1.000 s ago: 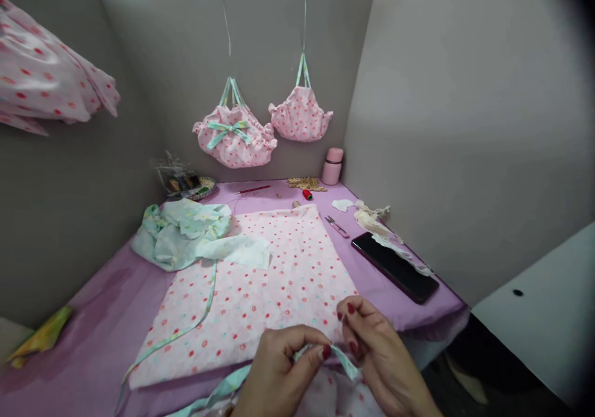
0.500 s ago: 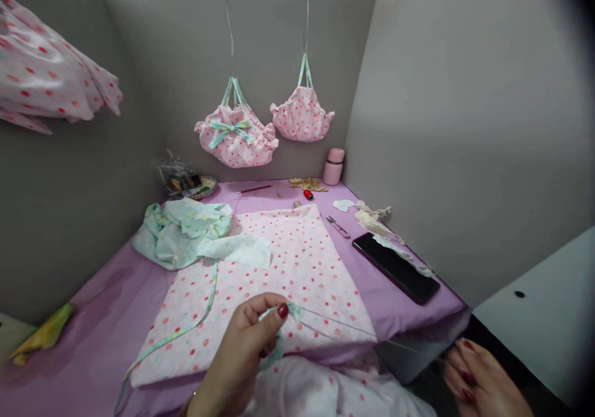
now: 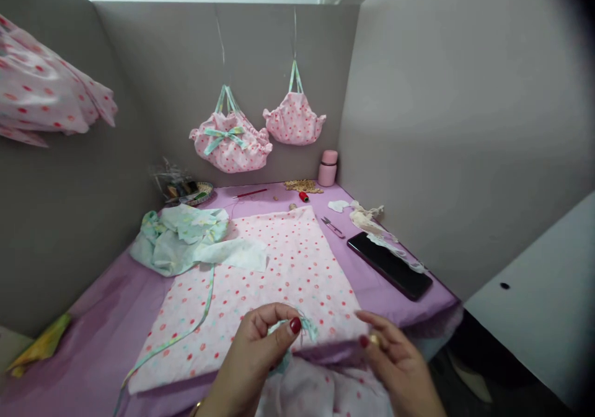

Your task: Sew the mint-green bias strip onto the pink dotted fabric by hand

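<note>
Thumb and fingers of my left hand (image 3: 260, 346) are pinched on a gathered mint green fabric strip (image 3: 307, 328), with loose thread around it, over the front part of the dotted cloth. To its right is my right hand (image 3: 395, 355), thumb and index finger apart, a gold ring on one finger; whether a needle or thread is between them is too small to tell. Pink dotted cloth (image 3: 288, 250) lies flat on the table beneath. More dotted fabric (image 3: 320, 389) hangs bunched below my hands.
Crumpled mint fabric (image 3: 171, 243) lies at the left. On the right are a black phone (image 3: 388, 265), lace (image 3: 367, 220) and small snips (image 3: 333, 227). A red thread spool (image 3: 304, 196) and pink bottle (image 3: 328, 169) stand behind. Two dotted pouches (image 3: 230, 144) hang on the partition.
My right hand has come in from the far right to near my left hand, and the taut thread between them has gone slack. The view has shifted slightly.
</note>
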The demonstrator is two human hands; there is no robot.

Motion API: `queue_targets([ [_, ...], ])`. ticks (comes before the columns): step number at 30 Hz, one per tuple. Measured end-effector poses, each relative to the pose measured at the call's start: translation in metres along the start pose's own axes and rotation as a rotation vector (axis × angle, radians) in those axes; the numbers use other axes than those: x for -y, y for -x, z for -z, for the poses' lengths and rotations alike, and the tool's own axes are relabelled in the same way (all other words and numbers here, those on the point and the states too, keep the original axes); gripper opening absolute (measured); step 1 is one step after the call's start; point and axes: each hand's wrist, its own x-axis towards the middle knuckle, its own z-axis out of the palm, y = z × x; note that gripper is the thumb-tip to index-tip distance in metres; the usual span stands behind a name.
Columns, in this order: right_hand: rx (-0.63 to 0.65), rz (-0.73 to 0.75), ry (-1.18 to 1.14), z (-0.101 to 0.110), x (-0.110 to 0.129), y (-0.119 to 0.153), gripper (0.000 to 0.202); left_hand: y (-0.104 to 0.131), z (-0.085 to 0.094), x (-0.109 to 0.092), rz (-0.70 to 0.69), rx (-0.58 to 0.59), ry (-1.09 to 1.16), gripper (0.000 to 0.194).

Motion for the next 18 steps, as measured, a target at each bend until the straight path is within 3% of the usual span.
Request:
queue_targets([
  [3,0.357,-0.047,-0.049,-0.040,0.016,-0.001,0.038,0.000,-0.005,0.001,0.012,0.035,0.004,0.028],
  [6,0.492,-0.067,-0.030,-0.053,0.018,-0.001,0.029,-0.001,-0.003,0.002,0.011,0.073,-0.014,0.027],
  [8,0.422,-0.056,-0.028,-0.047,0.015,-0.002,0.029,-0.002,0.001,0.002,0.013,0.073,-0.012,0.025],
  [11,0.204,-0.069,-0.060,-0.022,0.009,-0.008,0.025,-0.001,0.005,0.002,0.016,0.036,-0.012,0.022],
  [14,-0.022,-0.077,-0.001,0.015,0.004,-0.017,0.026,0.000,0.007,0.003,0.006,0.029,-0.043,0.021],
  [18,-0.307,0.100,0.213,0.073,-0.001,-0.028,0.028,0.001,0.008,0.002,-0.005,0.038,-0.058,0.022],
])
